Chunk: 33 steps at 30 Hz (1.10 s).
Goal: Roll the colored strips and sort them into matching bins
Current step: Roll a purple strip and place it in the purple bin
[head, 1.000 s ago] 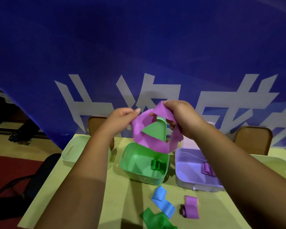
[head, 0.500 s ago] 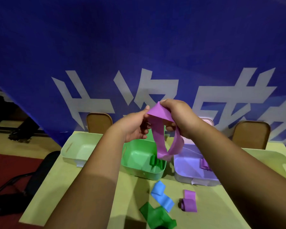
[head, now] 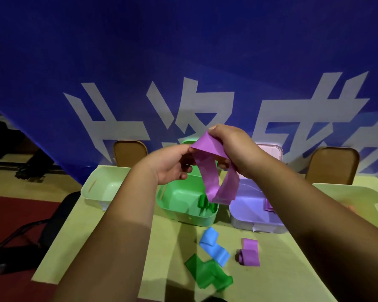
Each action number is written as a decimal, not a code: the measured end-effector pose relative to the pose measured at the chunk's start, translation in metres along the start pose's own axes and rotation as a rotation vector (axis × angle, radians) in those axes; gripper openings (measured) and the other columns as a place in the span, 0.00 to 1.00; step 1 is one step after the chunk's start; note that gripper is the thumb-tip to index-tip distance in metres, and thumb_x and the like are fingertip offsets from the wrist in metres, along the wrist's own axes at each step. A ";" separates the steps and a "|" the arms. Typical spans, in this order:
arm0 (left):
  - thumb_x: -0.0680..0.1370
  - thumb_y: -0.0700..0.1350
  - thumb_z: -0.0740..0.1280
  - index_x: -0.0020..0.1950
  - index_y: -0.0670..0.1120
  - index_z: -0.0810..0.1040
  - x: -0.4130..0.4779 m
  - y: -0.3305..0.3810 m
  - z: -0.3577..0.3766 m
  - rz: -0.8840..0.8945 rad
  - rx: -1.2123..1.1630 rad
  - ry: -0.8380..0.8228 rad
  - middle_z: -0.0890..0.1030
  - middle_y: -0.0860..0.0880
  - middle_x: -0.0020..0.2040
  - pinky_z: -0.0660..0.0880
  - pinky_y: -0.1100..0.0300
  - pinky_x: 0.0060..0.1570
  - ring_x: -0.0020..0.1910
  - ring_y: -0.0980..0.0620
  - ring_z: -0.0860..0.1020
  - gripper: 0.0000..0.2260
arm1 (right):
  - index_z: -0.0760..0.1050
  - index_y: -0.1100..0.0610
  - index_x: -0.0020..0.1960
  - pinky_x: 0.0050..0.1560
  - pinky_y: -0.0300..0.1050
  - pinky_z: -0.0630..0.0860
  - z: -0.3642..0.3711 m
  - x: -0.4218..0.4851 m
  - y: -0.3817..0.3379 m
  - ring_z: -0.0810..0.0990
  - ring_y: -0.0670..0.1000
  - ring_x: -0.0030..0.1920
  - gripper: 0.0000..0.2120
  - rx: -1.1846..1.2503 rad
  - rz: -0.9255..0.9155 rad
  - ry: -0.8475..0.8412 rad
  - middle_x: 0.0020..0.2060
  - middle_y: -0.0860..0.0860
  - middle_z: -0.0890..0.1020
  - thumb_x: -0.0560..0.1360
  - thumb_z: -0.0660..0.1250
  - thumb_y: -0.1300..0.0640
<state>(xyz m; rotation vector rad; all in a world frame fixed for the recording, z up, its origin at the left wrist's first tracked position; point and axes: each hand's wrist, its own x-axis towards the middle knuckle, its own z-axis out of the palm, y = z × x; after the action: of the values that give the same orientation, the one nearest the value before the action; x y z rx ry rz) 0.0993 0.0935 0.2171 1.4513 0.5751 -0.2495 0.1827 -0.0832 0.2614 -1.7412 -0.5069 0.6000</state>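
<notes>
Above green bin [head: 183,217], purple strip [head: 207,177] loop, top in pinch of L hand [head: 170,165] & R hand [head: 235,147] fingers

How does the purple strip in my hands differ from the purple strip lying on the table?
The held purple strip hangs in the air as an open loop, pinched by the left hand and the right hand. The other purple strip lies on the table, untouched. The held purple strip is unrolled, while the other purple strip is curled into a small roll at one end. Both are the same purple.
</notes>
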 end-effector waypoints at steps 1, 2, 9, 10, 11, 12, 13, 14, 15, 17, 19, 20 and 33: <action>0.86 0.49 0.63 0.55 0.51 0.78 0.000 -0.001 -0.001 -0.005 0.009 -0.002 0.79 0.51 0.44 0.64 0.58 0.36 0.36 0.53 0.70 0.06 | 0.81 0.55 0.46 0.43 0.55 0.73 0.000 -0.001 0.000 0.78 0.56 0.41 0.15 -0.003 -0.002 -0.004 0.39 0.53 0.80 0.82 0.62 0.47; 0.86 0.49 0.63 0.55 0.51 0.79 -0.001 -0.002 -0.001 -0.012 0.007 0.001 0.79 0.51 0.44 0.65 0.58 0.37 0.36 0.53 0.71 0.06 | 0.81 0.54 0.46 0.42 0.55 0.73 0.000 -0.003 0.000 0.78 0.56 0.41 0.14 -0.001 -0.002 -0.006 0.40 0.54 0.80 0.83 0.61 0.48; 0.86 0.50 0.67 0.52 0.48 0.79 0.003 -0.009 0.003 -0.045 -0.038 0.049 0.78 0.50 0.40 0.66 0.59 0.34 0.35 0.53 0.73 0.07 | 0.78 0.54 0.46 0.42 0.54 0.73 0.001 -0.006 0.001 0.79 0.58 0.42 0.13 0.014 0.027 0.007 0.42 0.57 0.79 0.83 0.61 0.49; 0.85 0.48 0.68 0.52 0.48 0.79 0.004 -0.010 0.003 -0.043 -0.029 0.056 0.77 0.50 0.40 0.65 0.60 0.34 0.35 0.54 0.72 0.06 | 0.78 0.54 0.46 0.41 0.54 0.73 0.001 -0.007 0.001 0.79 0.58 0.42 0.13 0.015 0.028 0.003 0.41 0.57 0.79 0.83 0.61 0.49; 0.85 0.45 0.68 0.51 0.47 0.78 0.004 -0.010 0.004 -0.034 -0.027 0.058 0.77 0.49 0.40 0.65 0.60 0.33 0.34 0.54 0.72 0.04 | 0.78 0.54 0.46 0.40 0.53 0.73 0.001 -0.007 0.000 0.79 0.58 0.41 0.13 0.022 0.027 -0.001 0.41 0.57 0.79 0.83 0.61 0.49; 0.84 0.42 0.68 0.51 0.46 0.78 0.005 -0.010 0.005 -0.022 -0.037 0.055 0.77 0.49 0.41 0.64 0.60 0.32 0.34 0.54 0.71 0.03 | 0.78 0.54 0.46 0.39 0.52 0.73 0.001 -0.008 -0.001 0.79 0.57 0.40 0.13 0.032 0.028 0.000 0.41 0.57 0.78 0.83 0.61 0.49; 0.84 0.39 0.68 0.51 0.46 0.79 0.004 -0.010 0.006 -0.012 -0.052 0.050 0.77 0.49 0.40 0.63 0.61 0.32 0.33 0.54 0.71 0.03 | 0.78 0.54 0.46 0.38 0.52 0.73 0.001 -0.008 -0.001 0.79 0.56 0.40 0.13 0.036 0.026 0.004 0.40 0.56 0.78 0.83 0.61 0.49; 0.83 0.38 0.68 0.50 0.47 0.79 0.004 -0.009 0.006 -0.001 -0.060 0.046 0.77 0.49 0.40 0.63 0.61 0.32 0.33 0.55 0.71 0.05 | 0.78 0.53 0.45 0.38 0.51 0.72 0.001 -0.008 -0.002 0.78 0.56 0.39 0.14 0.035 0.022 0.009 0.40 0.56 0.78 0.83 0.61 0.48; 0.83 0.37 0.68 0.49 0.47 0.79 0.005 -0.009 0.006 0.010 -0.058 0.042 0.77 0.49 0.39 0.63 0.61 0.32 0.33 0.55 0.71 0.06 | 0.79 0.50 0.42 0.38 0.51 0.72 0.001 -0.008 -0.003 0.78 0.56 0.39 0.14 0.032 0.012 0.012 0.39 0.55 0.78 0.83 0.61 0.48; 0.83 0.37 0.68 0.48 0.47 0.80 0.006 -0.009 0.008 0.018 -0.038 0.035 0.77 0.49 0.38 0.66 0.61 0.32 0.33 0.54 0.71 0.07 | 0.79 0.48 0.39 0.38 0.51 0.71 0.001 -0.007 -0.002 0.76 0.56 0.36 0.16 0.014 -0.010 0.013 0.37 0.53 0.77 0.81 0.60 0.46; 0.85 0.39 0.67 0.49 0.47 0.80 0.006 -0.008 0.010 0.000 -0.040 0.043 0.78 0.48 0.39 0.69 0.60 0.32 0.34 0.53 0.73 0.06 | 0.78 0.50 0.41 0.34 0.49 0.70 0.001 -0.008 -0.001 0.75 0.55 0.33 0.15 0.047 -0.005 0.012 0.36 0.54 0.76 0.82 0.60 0.47; 0.86 0.42 0.65 0.50 0.47 0.79 0.005 -0.007 0.010 -0.016 -0.044 0.049 0.79 0.48 0.39 0.71 0.60 0.33 0.35 0.53 0.74 0.06 | 0.77 0.52 0.43 0.32 0.47 0.70 0.001 -0.008 -0.002 0.75 0.55 0.32 0.14 0.067 0.000 0.011 0.36 0.55 0.76 0.83 0.60 0.48; 0.88 0.53 0.63 0.59 0.48 0.81 0.000 -0.001 0.018 -0.007 -0.211 -0.015 0.84 0.48 0.49 0.80 0.56 0.40 0.41 0.49 0.83 0.11 | 0.77 0.58 0.51 0.29 0.45 0.72 -0.003 -0.010 0.004 0.75 0.54 0.29 0.14 0.064 -0.069 -0.037 0.33 0.55 0.79 0.83 0.69 0.46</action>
<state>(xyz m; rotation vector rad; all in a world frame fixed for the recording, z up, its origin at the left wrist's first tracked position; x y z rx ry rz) 0.1029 0.0755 0.2160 1.2426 0.5763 -0.1985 0.1770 -0.0922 0.2589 -1.6483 -0.5657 0.5937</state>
